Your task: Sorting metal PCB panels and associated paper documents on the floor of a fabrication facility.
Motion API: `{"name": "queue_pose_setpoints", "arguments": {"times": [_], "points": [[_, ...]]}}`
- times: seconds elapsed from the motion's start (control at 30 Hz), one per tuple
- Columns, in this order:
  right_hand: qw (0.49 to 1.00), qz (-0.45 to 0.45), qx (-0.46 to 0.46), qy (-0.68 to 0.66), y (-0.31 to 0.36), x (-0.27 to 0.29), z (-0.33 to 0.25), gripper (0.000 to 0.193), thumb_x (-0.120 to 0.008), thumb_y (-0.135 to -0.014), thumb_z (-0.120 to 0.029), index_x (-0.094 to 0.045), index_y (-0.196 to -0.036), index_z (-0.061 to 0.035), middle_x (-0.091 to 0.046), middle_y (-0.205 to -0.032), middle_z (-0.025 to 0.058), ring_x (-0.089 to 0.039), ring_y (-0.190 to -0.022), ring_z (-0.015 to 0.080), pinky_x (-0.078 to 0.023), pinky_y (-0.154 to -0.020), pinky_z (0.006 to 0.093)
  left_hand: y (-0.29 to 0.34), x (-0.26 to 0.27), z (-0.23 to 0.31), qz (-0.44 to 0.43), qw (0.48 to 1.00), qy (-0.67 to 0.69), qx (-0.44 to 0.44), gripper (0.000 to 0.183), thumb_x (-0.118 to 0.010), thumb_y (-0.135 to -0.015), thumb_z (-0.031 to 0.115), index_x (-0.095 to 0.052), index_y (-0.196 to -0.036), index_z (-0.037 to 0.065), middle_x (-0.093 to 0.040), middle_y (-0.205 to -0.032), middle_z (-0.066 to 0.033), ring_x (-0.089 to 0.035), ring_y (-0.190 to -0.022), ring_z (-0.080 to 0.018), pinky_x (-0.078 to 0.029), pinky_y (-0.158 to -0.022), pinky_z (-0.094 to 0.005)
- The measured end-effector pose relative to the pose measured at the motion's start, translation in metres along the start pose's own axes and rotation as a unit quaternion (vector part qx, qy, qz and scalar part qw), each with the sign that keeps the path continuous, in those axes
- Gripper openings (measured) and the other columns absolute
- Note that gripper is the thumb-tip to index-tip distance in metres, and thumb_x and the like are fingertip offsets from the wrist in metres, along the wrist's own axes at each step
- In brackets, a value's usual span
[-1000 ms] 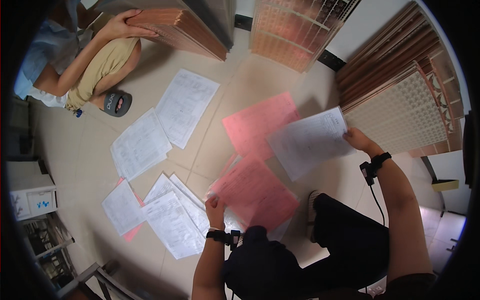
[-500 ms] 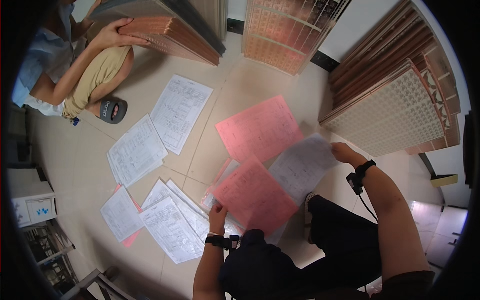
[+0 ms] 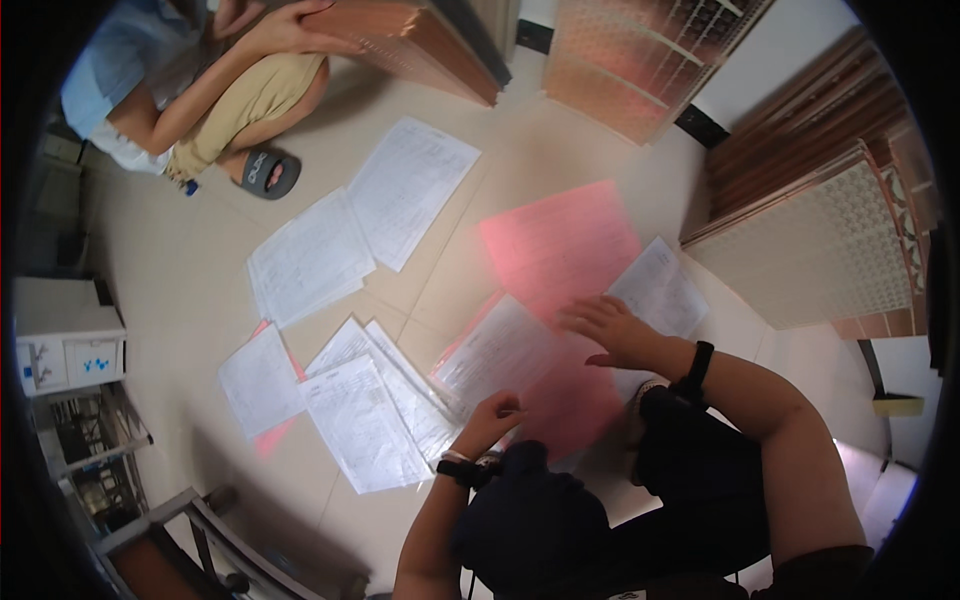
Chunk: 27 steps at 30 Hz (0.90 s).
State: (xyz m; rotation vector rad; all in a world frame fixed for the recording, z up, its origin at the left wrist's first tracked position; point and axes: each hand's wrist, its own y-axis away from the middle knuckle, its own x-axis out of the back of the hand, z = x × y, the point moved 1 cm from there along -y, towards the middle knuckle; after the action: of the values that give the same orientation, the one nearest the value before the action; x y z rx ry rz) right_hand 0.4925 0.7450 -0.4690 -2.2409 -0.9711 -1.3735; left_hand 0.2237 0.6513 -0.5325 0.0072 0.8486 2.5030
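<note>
My right hand [image 3: 620,335] is open with its fingers spread, somewhat blurred, over the papers between my knees and the far pink sheet [image 3: 562,240]. My left hand [image 3: 490,425] is curled closed beside the near pink sheet [image 3: 575,400]; whatever its fingers hold, if anything, is hidden. A white printed sheet [image 3: 500,352] lies just beyond the left hand, partly against the near pink sheet. Another white printed sheet [image 3: 662,285] is on the floor past my right hand, its near part covered by the hand and forearm.
On the left lie white printed sheets [image 3: 310,255], a stack of white papers [image 3: 365,420] and a white sheet over pink paper [image 3: 262,380]. A person [image 3: 215,120] crouches at far left, holding brown panels [image 3: 400,45]. Patterned panels [image 3: 810,240] lean at right; a metal frame [image 3: 190,520] stands near left.
My right hand has let go of the white sheet on the right and moved left over the papers. The near pink sheet has shifted, exposing a white sheet. My left hand has moved right.
</note>
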Motion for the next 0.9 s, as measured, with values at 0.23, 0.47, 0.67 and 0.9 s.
{"name": "queue_pose_setpoints", "arguments": {"times": [0.23,0.47,0.67,0.9], "points": [[0.987,-0.154,-0.017,-0.049,-0.002,-0.042,0.003,0.011,-0.053,-0.079,-0.013,-0.062,-0.086,-0.0122,-0.061,-0.087,0.0067,-0.058,-0.083,0.0275,-0.045,-0.076,0.0389,0.0,0.001,-0.023,0.088,0.988,0.118,-0.038,0.026,-0.06,-0.085,0.018,-0.056,-0.105,0.001,-0.059,-0.092,-0.0042,-0.054,-0.083,-0.0099,-0.046,-0.071,-0.0238],[0.979,-0.199,-0.015,-0.046,-0.002,-0.036,0.002,0.025,-0.048,-0.075,-0.001,-0.062,-0.093,-0.0129,-0.06,-0.09,0.0072,-0.058,-0.084,0.0289,-0.046,-0.074,0.0378,0.003,0.027,-0.071,0.427,0.879,0.207,0.043,0.035,-0.059,-0.084,0.022,-0.044,-0.111,0.004,-0.048,-0.103,-0.0054,-0.05,-0.087,-0.0134,-0.046,-0.071,-0.0289],[0.977,-0.206,-0.023,-0.049,-0.003,-0.03,-0.006,0.031,-0.046,-0.074,0.002,-0.061,-0.097,-0.0131,-0.06,-0.094,0.0075,-0.057,-0.089,0.0274,-0.046,-0.077,0.0369,-0.005,0.028,-0.08,0.44,0.859,0.255,0.055,0.038,-0.059,-0.084,0.022,-0.041,-0.113,0.004,-0.05,-0.1,-0.0053,-0.051,-0.083,-0.0131,-0.044,-0.067,-0.0269],[0.974,-0.217,-0.042,-0.049,0.004,-0.035,-0.003,0.031,-0.047,-0.074,0.003,-0.061,-0.096,-0.0129,-0.059,-0.099,0.0066,-0.056,-0.093,0.0264,-0.045,-0.08,0.0371,-0.01,0.019,-0.068,0.365,0.895,0.246,0.074,0.03,-0.062,-0.081,0.021,-0.05,-0.102,0.003,-0.056,-0.083,-0.0033,-0.053,-0.07,-0.0127,-0.045,-0.061,-0.0266]]}}
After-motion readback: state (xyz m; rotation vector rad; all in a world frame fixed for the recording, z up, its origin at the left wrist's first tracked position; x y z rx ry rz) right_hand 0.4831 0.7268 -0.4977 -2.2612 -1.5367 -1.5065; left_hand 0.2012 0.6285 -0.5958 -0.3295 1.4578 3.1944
